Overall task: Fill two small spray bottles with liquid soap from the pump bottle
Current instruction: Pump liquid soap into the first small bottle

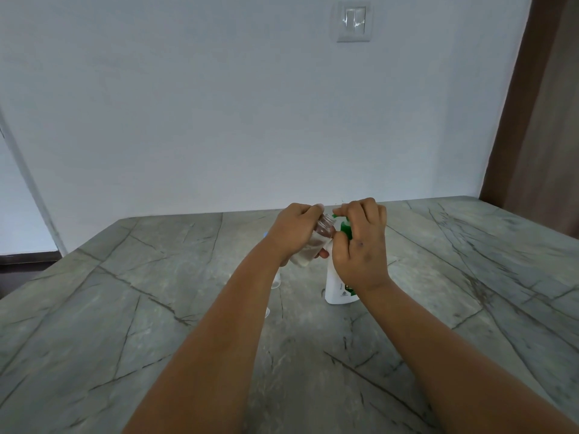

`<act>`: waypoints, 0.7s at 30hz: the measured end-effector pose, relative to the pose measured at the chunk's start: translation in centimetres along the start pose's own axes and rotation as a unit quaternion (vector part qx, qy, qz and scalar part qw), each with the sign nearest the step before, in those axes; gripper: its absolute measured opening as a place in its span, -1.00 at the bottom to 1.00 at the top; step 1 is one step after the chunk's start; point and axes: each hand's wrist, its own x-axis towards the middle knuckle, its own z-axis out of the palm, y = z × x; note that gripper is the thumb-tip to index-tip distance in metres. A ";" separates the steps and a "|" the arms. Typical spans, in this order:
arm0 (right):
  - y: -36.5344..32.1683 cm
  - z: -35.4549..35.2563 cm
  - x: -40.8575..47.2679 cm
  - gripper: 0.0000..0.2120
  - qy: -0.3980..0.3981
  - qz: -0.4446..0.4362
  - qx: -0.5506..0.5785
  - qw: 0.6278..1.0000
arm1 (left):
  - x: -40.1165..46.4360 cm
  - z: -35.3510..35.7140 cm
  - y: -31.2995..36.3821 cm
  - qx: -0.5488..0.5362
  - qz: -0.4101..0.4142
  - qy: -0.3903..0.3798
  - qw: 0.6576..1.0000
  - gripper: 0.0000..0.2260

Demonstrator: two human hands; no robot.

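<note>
I see the left hand point(294, 233) gripping a small clear spray bottle point(315, 244), tilted w/ open neck up-right, just beside the green nozzle. Right hand point(360, 245) curls over the pump bottle point(336, 286), upright on the counter point(125, 308). Neck must sit under nozzle.

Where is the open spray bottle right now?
In the head view, the small clear spray bottle is mid-frame, tilted in the left hand above the table, its open mouth beside the green pump head of the pump bottle under the right hand.
</note>
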 end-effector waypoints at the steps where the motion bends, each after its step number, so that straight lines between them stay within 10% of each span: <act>1: 0.0 0.0 0.0 -0.73 -0.001 0.002 -0.001 1.000 | -0.1 0.0 0.1 -0.002 -0.001 -0.001 1.000 -0.62; 21: -0.2 0.0 -0.2 -0.70 -0.011 -0.002 -0.012 1.000 | 0.0 0.0 0.0 -0.006 -0.002 0.003 1.000 -0.64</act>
